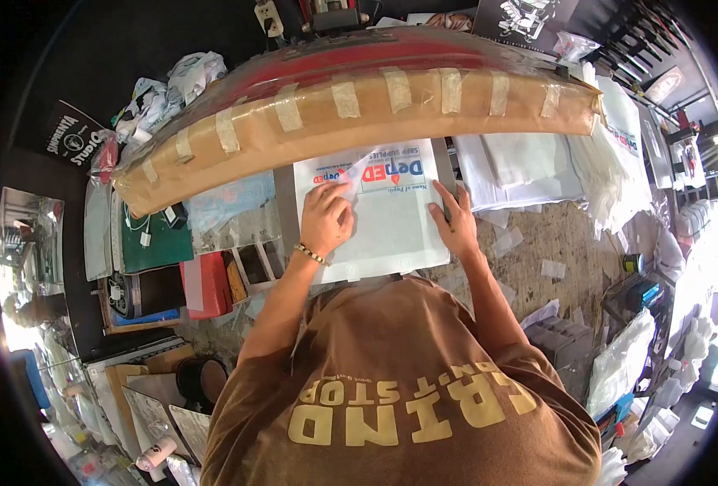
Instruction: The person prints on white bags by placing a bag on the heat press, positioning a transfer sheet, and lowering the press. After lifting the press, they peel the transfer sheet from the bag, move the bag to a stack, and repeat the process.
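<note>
A white sheet [391,235] printed with a red and blue "DepED" logo lies flat on a grey press plate [287,202] in front of me. My left hand [326,217], with a beaded bracelet on the wrist, pinches a thin translucent film [357,172] that curls up off the logo. My right hand [456,227] rests flat, fingers spread, on the sheet's right edge. Just above both hands hangs the raised upper platen [359,113], wrapped in brown paper and strips of tape.
White bags and folded sheets [521,166] are stacked at the right. Scraps of film [553,267] litter the stone counter. A green mat with cables [156,239], a red box [209,283] and boards crowd the left. Plastic-wrapped packs [618,364] stand lower right.
</note>
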### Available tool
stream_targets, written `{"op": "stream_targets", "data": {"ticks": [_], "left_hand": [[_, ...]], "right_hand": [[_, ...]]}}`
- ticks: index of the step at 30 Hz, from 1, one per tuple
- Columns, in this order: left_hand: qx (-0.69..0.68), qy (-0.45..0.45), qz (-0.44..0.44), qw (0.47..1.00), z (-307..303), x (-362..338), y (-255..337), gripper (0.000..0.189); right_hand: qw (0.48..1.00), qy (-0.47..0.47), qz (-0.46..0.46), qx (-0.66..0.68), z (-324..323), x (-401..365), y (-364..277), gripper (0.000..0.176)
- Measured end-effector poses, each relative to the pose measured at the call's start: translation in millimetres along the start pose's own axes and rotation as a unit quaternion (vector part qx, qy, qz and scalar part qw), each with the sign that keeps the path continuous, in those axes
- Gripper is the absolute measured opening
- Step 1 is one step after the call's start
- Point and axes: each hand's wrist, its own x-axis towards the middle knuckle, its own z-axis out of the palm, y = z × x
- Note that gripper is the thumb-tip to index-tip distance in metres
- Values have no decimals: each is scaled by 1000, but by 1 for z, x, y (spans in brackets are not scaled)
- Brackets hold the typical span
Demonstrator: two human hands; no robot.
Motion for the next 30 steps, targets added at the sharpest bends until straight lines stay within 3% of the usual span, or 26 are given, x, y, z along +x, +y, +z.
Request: {"op": "stream_targets", "data": {"ticks": [8, 30], "left_hand": [[-38, -18, 4, 999, 7, -6, 20, 12], [-104, -59, 48, 992, 12, -10, 58, 13]], "right_hand": [[999, -14, 33, 8, -5, -1, -7, 50], [999, -3, 13, 31, -3, -3, -1, 50]]}}
